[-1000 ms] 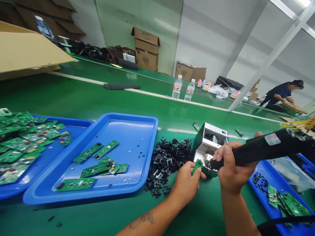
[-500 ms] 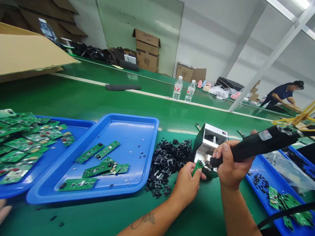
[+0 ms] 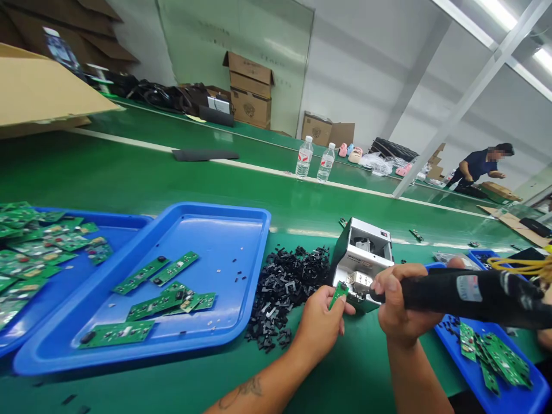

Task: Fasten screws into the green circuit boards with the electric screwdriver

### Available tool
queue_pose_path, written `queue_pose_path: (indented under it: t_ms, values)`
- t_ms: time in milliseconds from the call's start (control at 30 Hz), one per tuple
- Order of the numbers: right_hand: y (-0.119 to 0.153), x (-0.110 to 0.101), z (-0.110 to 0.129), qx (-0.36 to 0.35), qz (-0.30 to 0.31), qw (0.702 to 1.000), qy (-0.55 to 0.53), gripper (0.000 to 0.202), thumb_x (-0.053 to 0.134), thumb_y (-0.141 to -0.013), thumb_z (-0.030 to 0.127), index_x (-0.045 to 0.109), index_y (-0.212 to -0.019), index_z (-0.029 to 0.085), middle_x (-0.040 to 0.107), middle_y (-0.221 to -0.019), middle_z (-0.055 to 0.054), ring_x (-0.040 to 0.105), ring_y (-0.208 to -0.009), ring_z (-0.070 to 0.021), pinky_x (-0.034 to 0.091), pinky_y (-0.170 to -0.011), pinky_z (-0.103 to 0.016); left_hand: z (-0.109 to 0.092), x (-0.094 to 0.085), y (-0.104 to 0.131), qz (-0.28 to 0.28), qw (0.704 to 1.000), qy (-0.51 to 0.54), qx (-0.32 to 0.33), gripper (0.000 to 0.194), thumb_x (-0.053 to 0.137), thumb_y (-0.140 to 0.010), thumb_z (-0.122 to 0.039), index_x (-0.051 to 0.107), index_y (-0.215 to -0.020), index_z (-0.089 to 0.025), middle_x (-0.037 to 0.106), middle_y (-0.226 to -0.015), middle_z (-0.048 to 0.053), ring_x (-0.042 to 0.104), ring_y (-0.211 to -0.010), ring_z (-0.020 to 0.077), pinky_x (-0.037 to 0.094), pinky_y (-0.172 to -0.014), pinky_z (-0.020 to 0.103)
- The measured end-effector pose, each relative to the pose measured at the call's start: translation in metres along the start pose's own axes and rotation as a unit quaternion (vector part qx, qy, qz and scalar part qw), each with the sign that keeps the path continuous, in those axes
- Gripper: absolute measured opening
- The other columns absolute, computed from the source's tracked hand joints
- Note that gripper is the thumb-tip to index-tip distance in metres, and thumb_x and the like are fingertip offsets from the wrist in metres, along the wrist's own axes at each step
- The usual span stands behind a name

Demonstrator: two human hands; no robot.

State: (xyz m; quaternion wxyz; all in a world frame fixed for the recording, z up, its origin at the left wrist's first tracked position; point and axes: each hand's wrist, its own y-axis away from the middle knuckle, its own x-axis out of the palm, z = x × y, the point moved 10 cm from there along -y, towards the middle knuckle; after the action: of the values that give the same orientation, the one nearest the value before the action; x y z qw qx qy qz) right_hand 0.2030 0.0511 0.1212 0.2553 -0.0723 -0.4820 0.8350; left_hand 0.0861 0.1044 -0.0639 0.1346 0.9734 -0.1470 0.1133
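My left hand [image 3: 323, 322] pinches a small green circuit board [image 3: 338, 294] by its sides, in front of a small white-and-black box-shaped machine that looks like a screw feeder [image 3: 364, 261]. In my right hand [image 3: 403, 302] is a thick black electric screwdriver [image 3: 435, 293], lying nearly level, its tip pointing left toward the front of the feeder. The exact spot of the tip is hard to make out. Beside my left hand spreads a pile of small black plastic parts [image 3: 287, 290].
A blue tray [image 3: 259, 253] with several circuit boards stands left of the pile, overlapping another blue tray [image 3: 129, 221] heaped with boards. More boards [image 3: 502, 356] lie in a tray at right. Two water bottles [image 3: 304, 158] stand behind; a person [image 3: 478, 167] works far right.
The screwdriver's rear end has dropped, so it lies flatter. My left hand still holds the circuit board by the feeder. The view has shifted slightly; the far person has lifted a hand.
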Motion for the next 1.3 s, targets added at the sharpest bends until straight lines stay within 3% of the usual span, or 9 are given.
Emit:
queue_pose_path:
  t_ms: [200, 367, 467, 600, 800, 1067, 1300]
  values:
    - [0.007, 0.005, -0.016, 0.052, 0.015, 0.998, 0.037, 0.077, 0.069, -0.088, 0.018, 0.026, -0.150, 0.033, 0.057, -0.074, 0.009, 0.056, -0.049, -0.0102, 0.056, -0.054, -0.030, 0.002, -0.001, -0.001, 0.003, 1.000, 0.003, -0.018, 0.022, 0.063, -0.089, -0.040, 0.057, -0.087, -0.019, 0.066, -0.059, -0.002, 0.044, -0.037, 0.0080, 0.031, -0.042, 0.020]
    - [-0.002, 0.011, -0.021, 0.126, 0.025, 0.992, 0.008, 0.050, 0.069, -0.089, 0.020, 0.046, -0.132, 0.030, 0.056, -0.072, 0.010, 0.054, -0.046, -0.0079, 0.050, -0.046, -0.024, 0.000, -0.001, -0.001, 0.002, 1.000, -0.012, -0.026, 0.017, 0.060, -0.090, -0.035, 0.056, -0.087, -0.020, 0.062, -0.053, -0.004, 0.042, -0.036, 0.0089, 0.031, -0.041, 0.020]
    - [-0.008, 0.008, -0.004, 0.088, -0.019, 0.996, -0.002, 0.054, 0.068, -0.090, 0.019, 0.044, -0.135, 0.033, 0.053, -0.073, 0.011, 0.053, -0.047, -0.0079, 0.053, -0.049, -0.026, -0.002, 0.000, 0.000, 0.001, 1.000, -0.017, -0.021, 0.015, 0.059, -0.090, -0.033, 0.055, -0.087, -0.020, 0.062, -0.052, -0.004, 0.042, -0.036, 0.0089, 0.031, -0.041, 0.021]
    - [-0.011, 0.013, 0.010, 0.046, -0.051, 0.998, -0.015, 0.068, 0.067, -0.090, 0.017, 0.036, -0.147, 0.038, 0.052, -0.073, 0.010, 0.052, -0.047, -0.0085, 0.054, -0.049, -0.028, -0.005, 0.000, 0.000, 0.002, 1.000, -0.008, -0.015, 0.015, 0.058, -0.090, -0.032, 0.054, -0.085, -0.019, 0.070, -0.066, 0.000, 0.046, -0.038, 0.0077, 0.031, -0.040, 0.020]
    - [-0.009, 0.022, 0.002, 0.060, -0.032, 0.998, -0.011, 0.062, 0.066, -0.091, 0.017, 0.040, -0.144, 0.036, 0.053, -0.075, 0.009, 0.054, -0.048, -0.0079, 0.055, -0.049, -0.027, -0.005, 0.001, 0.000, 0.007, 1.000, -0.010, -0.020, 0.013, 0.055, -0.090, -0.031, 0.054, -0.086, -0.019, 0.065, -0.058, -0.002, 0.044, -0.037, 0.0083, 0.031, -0.040, 0.020]
    - [-0.007, 0.023, 0.001, 0.062, -0.021, 0.997, -0.028, 0.054, 0.067, -0.091, 0.016, 0.046, -0.138, 0.031, 0.054, -0.076, 0.009, 0.055, -0.048, -0.0076, 0.055, -0.052, -0.027, -0.003, 0.002, -0.001, 0.009, 1.000, 0.010, -0.024, 0.013, 0.056, -0.089, -0.031, 0.053, -0.087, -0.019, 0.075, -0.079, 0.005, 0.046, -0.038, 0.0064, 0.030, -0.039, 0.021]
    - [-0.008, 0.023, -0.001, 0.052, -0.020, 0.998, -0.031, 0.054, 0.067, -0.091, 0.015, 0.047, -0.138, 0.031, 0.054, -0.076, 0.009, 0.055, -0.049, -0.0076, 0.055, -0.051, -0.027, -0.002, 0.002, -0.001, 0.011, 1.000, 0.011, -0.024, 0.014, 0.056, -0.089, -0.031, 0.053, -0.088, -0.018, 0.076, -0.081, 0.006, 0.045, -0.038, 0.0059, 0.030, -0.040, 0.021]
